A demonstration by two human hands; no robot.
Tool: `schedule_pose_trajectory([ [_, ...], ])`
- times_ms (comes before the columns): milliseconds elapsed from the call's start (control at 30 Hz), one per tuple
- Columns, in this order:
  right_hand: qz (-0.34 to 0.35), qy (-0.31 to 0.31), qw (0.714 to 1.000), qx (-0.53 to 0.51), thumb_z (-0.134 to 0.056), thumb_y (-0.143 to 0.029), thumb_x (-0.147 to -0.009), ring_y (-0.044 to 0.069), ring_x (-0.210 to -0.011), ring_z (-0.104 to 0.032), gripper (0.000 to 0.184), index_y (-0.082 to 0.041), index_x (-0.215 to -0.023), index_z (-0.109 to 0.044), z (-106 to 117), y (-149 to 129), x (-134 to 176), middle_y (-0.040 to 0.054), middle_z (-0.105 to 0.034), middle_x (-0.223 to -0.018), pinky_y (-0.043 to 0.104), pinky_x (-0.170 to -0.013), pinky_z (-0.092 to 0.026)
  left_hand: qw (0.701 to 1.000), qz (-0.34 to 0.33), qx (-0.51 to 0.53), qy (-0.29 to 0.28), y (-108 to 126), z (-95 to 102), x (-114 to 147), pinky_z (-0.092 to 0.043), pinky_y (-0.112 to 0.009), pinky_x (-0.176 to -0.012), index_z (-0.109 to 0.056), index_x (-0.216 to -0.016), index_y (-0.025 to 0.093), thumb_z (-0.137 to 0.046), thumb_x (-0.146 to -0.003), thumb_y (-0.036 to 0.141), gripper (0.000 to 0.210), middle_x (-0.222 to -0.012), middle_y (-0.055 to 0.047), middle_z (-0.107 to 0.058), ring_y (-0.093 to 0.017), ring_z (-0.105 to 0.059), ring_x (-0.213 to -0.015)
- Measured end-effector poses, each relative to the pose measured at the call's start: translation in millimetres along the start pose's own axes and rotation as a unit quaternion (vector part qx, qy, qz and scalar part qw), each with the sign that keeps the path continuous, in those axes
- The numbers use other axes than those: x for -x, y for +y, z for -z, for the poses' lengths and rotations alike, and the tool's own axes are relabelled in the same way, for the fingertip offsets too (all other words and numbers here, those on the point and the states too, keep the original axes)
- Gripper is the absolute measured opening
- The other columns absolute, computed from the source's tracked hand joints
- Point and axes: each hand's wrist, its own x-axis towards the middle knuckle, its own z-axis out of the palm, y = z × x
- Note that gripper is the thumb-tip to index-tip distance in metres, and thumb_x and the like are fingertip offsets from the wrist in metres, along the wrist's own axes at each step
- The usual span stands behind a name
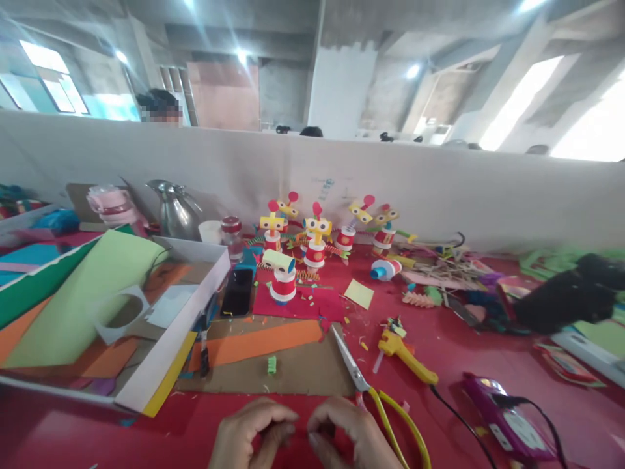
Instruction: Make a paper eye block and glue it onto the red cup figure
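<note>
At the table's near edge, my left hand (251, 433) and my right hand (349, 430) face each other with a small gap between them. On both, the fingers curl in and the thumb meets the fingertips; anything pinched there is too small or hidden to make out. Just beyond lies a piece of brown cardboard (312, 374) with an orange paper strip (273, 342) and a small folded green paper piece (271, 365) on it. Yellow-handled scissors (359, 378) lie beside my right hand, blades partly over the cardboard.
A white box (170, 332) of coloured paper stands left, near a black phone (237, 291). Several paper-cup figures (315, 244) stand at the back. A yellow glue gun (407, 355), its cord and a purple device (508, 417) lie right. A metal jug (176, 212) stands back left.
</note>
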Motion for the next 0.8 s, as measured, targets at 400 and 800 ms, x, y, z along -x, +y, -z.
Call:
schedule_pose_trajectory([
  [400, -0.010, 0.091, 0.995, -0.045, -0.058, -0.024, -0.089, 0.016, -0.076, -0.063, 0.013, -0.020, -0.082, -0.069, 17.6, 4.5, 8.9, 0.0030, -0.071, -0.079, 0.025, -0.072, -0.045, 0.999, 0.006, -0.024, 0.035, 3.9, 0.7, 0.7, -0.054, -0.014, -0.061, -0.073, -0.084, 0.027, -0.058, -0.086, 0.024, 0.015, -0.077, 0.002, -0.074, -0.011, -0.070, -0.065],
  [800, -0.095, 0.155, 0.892, -0.414, -0.081, -0.043, -0.070, 0.019, -0.081, -0.064, 0.034, -0.027, -0.099, -0.076, -11.9, 8.0, 16.2, 0.0039, -0.070, -0.089, 0.028, -0.073, -0.052, 0.967, 0.134, 0.197, 0.089, 28.1, -28.8, -4.1, -0.058, -0.023, -0.065, -0.073, -0.082, 0.022, -0.070, -0.078, 0.037, 0.016, -0.081, -0.004, -0.074, -0.018, -0.071, -0.071],
])
